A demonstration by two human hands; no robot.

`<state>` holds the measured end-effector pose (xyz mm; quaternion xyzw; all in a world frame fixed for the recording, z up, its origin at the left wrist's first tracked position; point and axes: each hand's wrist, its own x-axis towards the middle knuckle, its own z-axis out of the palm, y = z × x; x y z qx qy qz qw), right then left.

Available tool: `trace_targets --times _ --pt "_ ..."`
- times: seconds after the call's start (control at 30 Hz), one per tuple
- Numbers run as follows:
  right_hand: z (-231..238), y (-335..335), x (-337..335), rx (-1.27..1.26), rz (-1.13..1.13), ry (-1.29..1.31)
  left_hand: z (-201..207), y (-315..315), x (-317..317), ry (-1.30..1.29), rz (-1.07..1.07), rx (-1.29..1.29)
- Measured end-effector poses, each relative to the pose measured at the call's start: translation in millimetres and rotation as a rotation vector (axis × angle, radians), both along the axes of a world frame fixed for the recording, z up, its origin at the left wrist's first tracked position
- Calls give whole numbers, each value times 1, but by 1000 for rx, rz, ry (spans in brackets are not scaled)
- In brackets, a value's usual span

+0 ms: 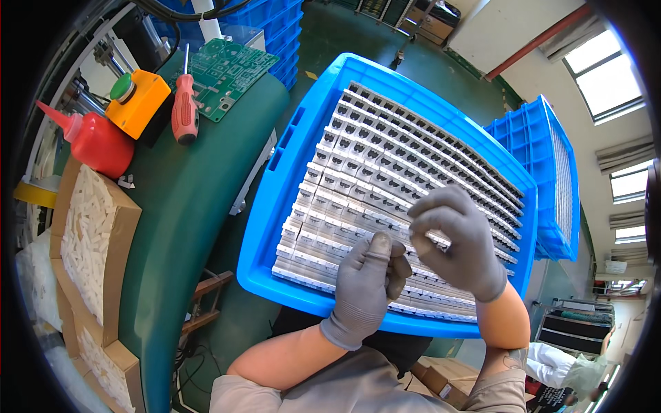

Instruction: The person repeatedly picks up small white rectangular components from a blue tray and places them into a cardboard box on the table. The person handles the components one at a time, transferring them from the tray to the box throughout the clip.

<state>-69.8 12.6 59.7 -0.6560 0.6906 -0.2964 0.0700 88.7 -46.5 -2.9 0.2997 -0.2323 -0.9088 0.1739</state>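
Observation:
A blue plastic crate in front of me is packed with rows of small grey-white plastic housings. Both my hands wear grey knit gloves and hover over the near rows. My left hand is curled, thumb pressed toward the fingers, at the crate's front edge. My right hand has its fingertips pinched together just above the housings, close to the left thumb. Whether a small part sits between the fingers is hidden by the gloves.
A green workbench on my left carries a red squeeze bottle, an orange box with a green push button, a red-handled screwdriver and a green circuit board. Cardboard boxes of white parts stand at far left. Another blue crate stands behind.

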Motion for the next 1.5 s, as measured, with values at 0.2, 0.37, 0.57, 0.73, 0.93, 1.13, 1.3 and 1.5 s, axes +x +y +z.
trace_targets --times 0.2,0.37,0.57,0.73,0.93,1.13,1.3,1.5 --pt "-45 -43 -51 7 -219 71 -3 0 1 55 -21 100" --pt "-61 -72 -65 52 -256 136 -7 0 4 111 -50 124" --pt "-67 -84 -66 114 -259 151 -6 -1 4 92 -79 95" --pt "-67 -87 -65 149 -256 161 -8 0 4 123 -84 78" --pt "-61 -88 -63 188 -265 269 -7 -1 5 120 -89 86" --pt "-59 -79 -58 113 -202 264 -6 -1 3 134 -58 127" --pt "-24 -65 -37 40 -171 5 -3 -4 3 77 -29 201" --pt "19 -29 4 212 188 -24 1 -5 4 96 -20 152"
